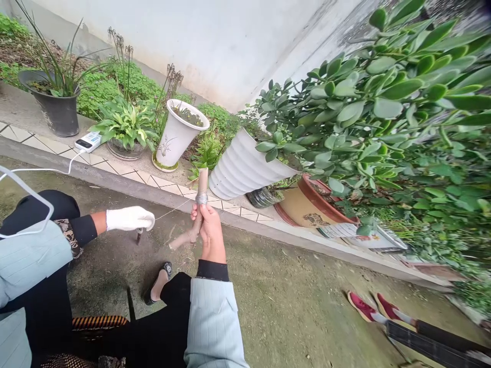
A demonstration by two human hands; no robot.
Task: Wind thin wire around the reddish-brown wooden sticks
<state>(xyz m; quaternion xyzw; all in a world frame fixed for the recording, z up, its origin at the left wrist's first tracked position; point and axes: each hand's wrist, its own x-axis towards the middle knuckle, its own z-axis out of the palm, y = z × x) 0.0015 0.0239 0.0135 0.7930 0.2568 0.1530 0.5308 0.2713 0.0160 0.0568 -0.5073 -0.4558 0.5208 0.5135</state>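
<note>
My right hand, bare, is wrapped round a forked wooden stick held up in front of me. Several turns of thin silvery wire circle the stick just above my fingers. From there a thin strand runs left to my left hand, which wears a white knitted glove. That hand is closed, and the brown end of a short rod pokes out beneath it; the rest of the rod is hidden. The strand between the hands looks taut.
A tiled ledge bears a black pot, a white pot, a ribbed white planter and a brown pot. A power bank with a white cable lies there. Another person's red shoes are at right.
</note>
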